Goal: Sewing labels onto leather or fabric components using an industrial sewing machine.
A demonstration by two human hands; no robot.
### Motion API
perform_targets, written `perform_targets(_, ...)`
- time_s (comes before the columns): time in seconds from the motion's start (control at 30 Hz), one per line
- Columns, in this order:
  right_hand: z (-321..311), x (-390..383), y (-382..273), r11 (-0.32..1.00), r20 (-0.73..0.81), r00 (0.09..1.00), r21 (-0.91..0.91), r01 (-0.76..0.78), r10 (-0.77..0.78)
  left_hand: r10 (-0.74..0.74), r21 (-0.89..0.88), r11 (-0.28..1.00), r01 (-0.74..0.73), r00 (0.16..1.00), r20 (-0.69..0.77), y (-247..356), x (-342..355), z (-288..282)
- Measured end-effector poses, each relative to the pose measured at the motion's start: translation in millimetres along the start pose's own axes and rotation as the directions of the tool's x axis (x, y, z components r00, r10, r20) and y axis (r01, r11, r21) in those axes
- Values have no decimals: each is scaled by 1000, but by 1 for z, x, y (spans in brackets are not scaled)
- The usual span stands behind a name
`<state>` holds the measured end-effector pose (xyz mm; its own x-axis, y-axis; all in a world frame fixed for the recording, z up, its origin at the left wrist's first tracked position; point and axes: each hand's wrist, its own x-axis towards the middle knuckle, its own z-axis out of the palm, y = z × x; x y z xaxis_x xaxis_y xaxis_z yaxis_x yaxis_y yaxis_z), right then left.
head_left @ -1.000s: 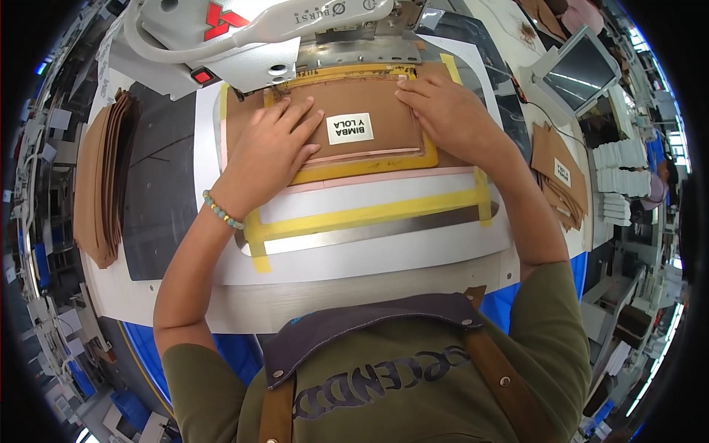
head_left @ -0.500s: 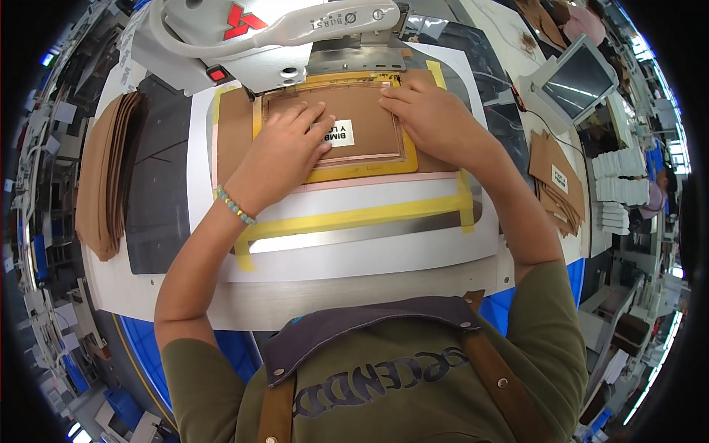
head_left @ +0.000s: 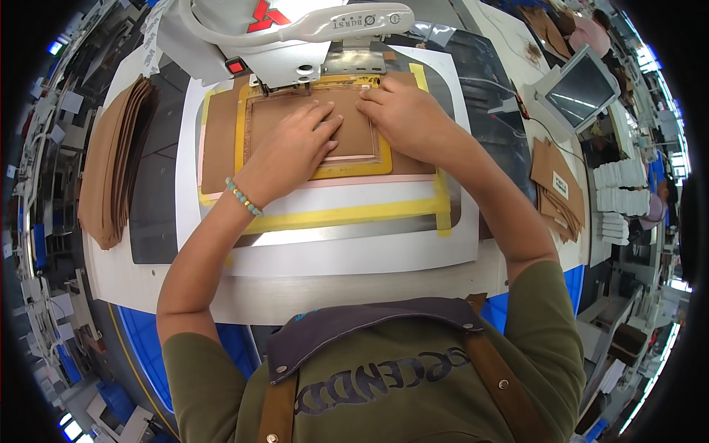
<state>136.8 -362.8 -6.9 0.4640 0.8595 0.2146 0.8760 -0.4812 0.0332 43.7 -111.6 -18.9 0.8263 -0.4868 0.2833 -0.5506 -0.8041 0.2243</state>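
Note:
Brown material lies inside a yellow frame with a clear inner border beneath a white machine head. My left hand rests fingers spread on the brown material in the frame's middle, over where its white label was; the label is hidden. My right hand lies on the frame's upper right corner, fingertips down on it, fingers apart. A white board with yellow tape strips and a metal plate lies underneath.
A pile of folded brown pieces is at left, a smaller labelled pile at right. Behind that stands a small screen. White stacks are at far right; a person in pink is at the upper right edge.
Both my hands and the yellow frame with the brown material have moved left beneath the machine head. My left hand's fingers have come to cover the label.

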Motion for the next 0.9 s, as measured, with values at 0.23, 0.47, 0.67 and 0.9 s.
perform_targets(0.23,9,16,-12,999,-20,999,-22,31,-31,-14,-10,1000,14,1000,-12,-5,-7,0)
perform_targets(0.47,18,30,-23,998,-69,996,8,59,-58,-24,-31,999,23,998,-56,-14,-15,-1)
perform_targets(0.67,14,31,-30,992,-79,994,95,83,-76,-49,-18,999,49,998,-32,-21,-16,-6)
perform_targets(0.9,-15,-1,-27,954,-7,999,297,-37,41,-58,73,996,59,998,-18,-31,-23,-10)
